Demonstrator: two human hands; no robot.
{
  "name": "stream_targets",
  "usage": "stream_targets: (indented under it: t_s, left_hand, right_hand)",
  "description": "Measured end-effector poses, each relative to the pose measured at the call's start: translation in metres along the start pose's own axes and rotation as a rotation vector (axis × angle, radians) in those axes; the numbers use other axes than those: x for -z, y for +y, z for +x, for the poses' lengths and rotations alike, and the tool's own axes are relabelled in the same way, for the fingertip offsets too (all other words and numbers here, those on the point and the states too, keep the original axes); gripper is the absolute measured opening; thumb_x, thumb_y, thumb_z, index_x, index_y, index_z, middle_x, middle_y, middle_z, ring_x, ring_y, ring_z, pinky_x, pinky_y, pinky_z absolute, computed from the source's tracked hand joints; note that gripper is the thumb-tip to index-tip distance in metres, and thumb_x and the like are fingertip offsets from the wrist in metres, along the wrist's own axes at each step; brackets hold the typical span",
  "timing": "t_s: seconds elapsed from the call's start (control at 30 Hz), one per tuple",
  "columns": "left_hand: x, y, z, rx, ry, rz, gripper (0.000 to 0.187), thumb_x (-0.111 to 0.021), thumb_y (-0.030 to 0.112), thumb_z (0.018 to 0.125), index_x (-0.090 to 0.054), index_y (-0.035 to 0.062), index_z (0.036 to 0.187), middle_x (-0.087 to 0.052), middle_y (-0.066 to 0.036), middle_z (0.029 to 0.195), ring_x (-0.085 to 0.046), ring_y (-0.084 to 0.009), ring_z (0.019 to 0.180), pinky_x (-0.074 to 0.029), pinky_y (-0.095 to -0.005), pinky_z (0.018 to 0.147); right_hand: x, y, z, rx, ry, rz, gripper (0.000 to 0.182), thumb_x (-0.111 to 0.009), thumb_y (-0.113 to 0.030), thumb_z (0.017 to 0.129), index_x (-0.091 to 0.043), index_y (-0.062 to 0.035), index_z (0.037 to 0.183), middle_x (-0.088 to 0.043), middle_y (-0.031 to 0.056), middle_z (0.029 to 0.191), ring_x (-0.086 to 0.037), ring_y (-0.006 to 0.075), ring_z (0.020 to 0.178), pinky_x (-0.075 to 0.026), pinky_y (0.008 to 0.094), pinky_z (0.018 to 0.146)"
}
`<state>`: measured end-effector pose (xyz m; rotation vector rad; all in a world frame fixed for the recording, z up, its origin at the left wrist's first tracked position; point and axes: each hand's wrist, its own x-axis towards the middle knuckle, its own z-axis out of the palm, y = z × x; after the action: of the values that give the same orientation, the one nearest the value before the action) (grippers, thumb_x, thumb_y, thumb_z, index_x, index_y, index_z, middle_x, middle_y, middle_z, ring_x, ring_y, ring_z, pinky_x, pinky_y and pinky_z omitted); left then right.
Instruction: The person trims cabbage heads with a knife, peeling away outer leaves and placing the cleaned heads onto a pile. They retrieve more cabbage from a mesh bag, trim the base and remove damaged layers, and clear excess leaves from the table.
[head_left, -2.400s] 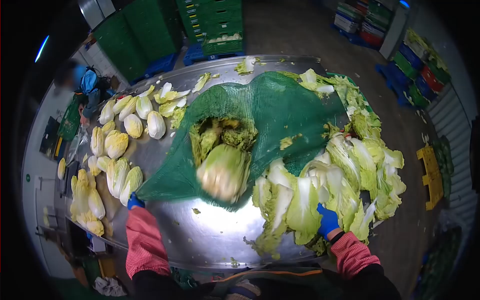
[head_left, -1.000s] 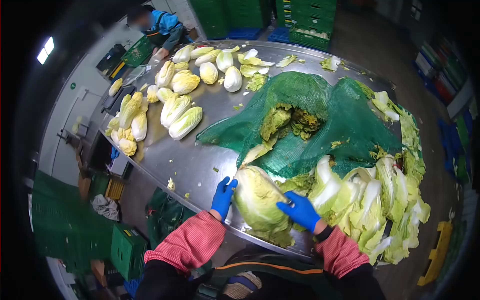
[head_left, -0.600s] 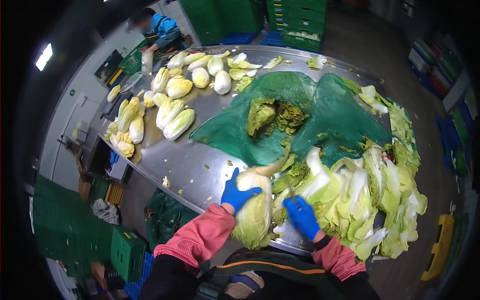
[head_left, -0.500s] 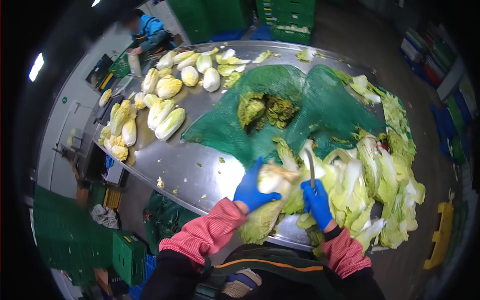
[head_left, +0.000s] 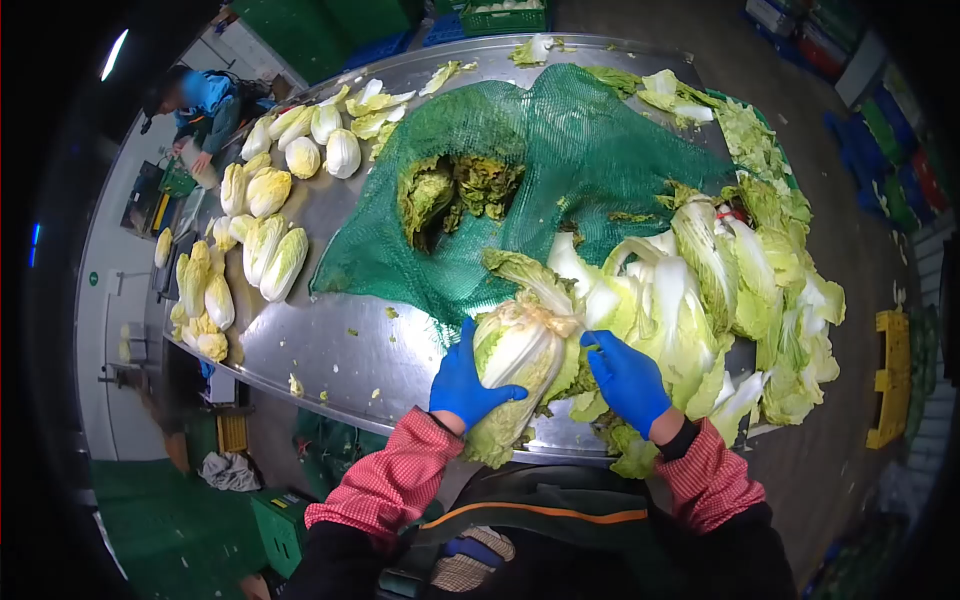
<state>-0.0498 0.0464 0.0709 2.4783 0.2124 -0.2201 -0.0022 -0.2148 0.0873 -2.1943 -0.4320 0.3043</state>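
Note:
My left hand (head_left: 470,385), in a blue glove, is wrapped round the left side of a Chinese cabbage (head_left: 520,350) with a browned base end. The cabbage lies tilted at the table's near edge. My right hand (head_left: 628,380), also gloved in blue, is closed just right of the cabbage, its fingertips near the base end. What it holds is hidden; no blade can be made out clearly. Beyond my hands a green net (head_left: 590,150) lies over the table, with dark, wilted cabbage (head_left: 460,195) showing in its opening. Loose outer leaves (head_left: 680,310) are piled to the right.
Trimmed pale cabbages (head_left: 275,255) lie on the left of the metal table (head_left: 330,350). A person in blue (head_left: 205,100) stands beyond its far left corner. Green crates (head_left: 505,15) are at the back, and a yellow pallet (head_left: 888,380) is on the right.
The view has shifted, so the table appears further left and higher. My right hand has moved closer to the cabbage, and the knife that stood up from it no longer shows clearly.

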Motion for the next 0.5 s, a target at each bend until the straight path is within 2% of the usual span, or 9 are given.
stream_targets:
  t_s: [0.03, 0.13, 0.23, 0.33, 0.5]
  left_hand:
    - [0.000, 0.000, 0.000, 0.000, -0.007, 0.008, 0.130, -0.086, 0.055, 0.052, -0.017, -0.0018, 0.147, -0.051, -0.028, 0.122, -0.054, -0.0412, 0.111, -0.046, -0.0450, 0.093]
    - [0.002, 0.000, 0.002, 0.006, -0.016, 0.001, 0.130, -0.086, 0.056, 0.052, -0.018, -0.0016, 0.147, -0.051, -0.028, 0.123, -0.053, -0.0410, 0.111, -0.045, -0.0452, 0.094]
    - [0.000, -0.004, 0.004, -0.027, -0.002, -0.011, 0.129, -0.086, 0.056, 0.053, -0.019, -0.0019, 0.146, -0.051, -0.028, 0.122, -0.053, -0.0412, 0.111, -0.045, -0.0453, 0.093]
    - [0.002, -0.002, 0.011, 0.037, -0.054, -0.002, 0.129, -0.086, 0.056, 0.053, -0.019, -0.0025, 0.146, -0.051, -0.028, 0.120, -0.053, -0.0411, 0.110, -0.045, -0.0454, 0.093]
    - [0.001, -0.010, 0.020, 0.028, -0.042, -0.027, 0.128, -0.086, 0.056, 0.053, -0.020, -0.0021, 0.146, -0.052, -0.027, 0.119, -0.054, -0.0402, 0.107, -0.046, -0.0454, 0.091]
  right_hand:
    - [0.001, -0.006, 0.003, 0.097, 0.014, -0.077, 0.026, -0.052, -0.019, 0.093, -0.055, -0.0129, 0.118, -0.064, 0.0147, 0.085, -0.065, 0.0295, 0.073, -0.054, 0.0365, 0.066]
    - [-0.014, -0.006, 0.013, 0.184, -0.136, -0.285, 0.017, -0.051, -0.016, 0.090, -0.053, -0.0069, 0.103, -0.062, 0.0148, 0.086, -0.064, 0.0334, 0.077, -0.051, 0.0427, 0.065]
    - [-0.034, 0.014, 0.022, 0.292, -0.043, -0.320, 0.014, -0.050, -0.013, 0.088, -0.053, -0.0064, 0.100, -0.061, 0.0144, 0.081, -0.064, 0.0324, 0.073, -0.051, 0.0420, 0.062]
    - [-0.047, 0.024, 0.035, 0.093, -0.160, -0.482, 0.016, -0.051, -0.011, 0.087, -0.053, -0.0062, 0.102, -0.061, 0.0146, 0.078, -0.064, 0.0324, 0.072, -0.051, 0.0413, 0.061]
    - [-0.068, 0.048, 0.061, 0.012, -0.273, -0.459, 0.019, -0.049, -0.017, 0.090, -0.055, -0.0060, 0.104, -0.065, 0.0176, 0.084, -0.065, 0.0368, 0.078, -0.052, 0.0457, 0.067]
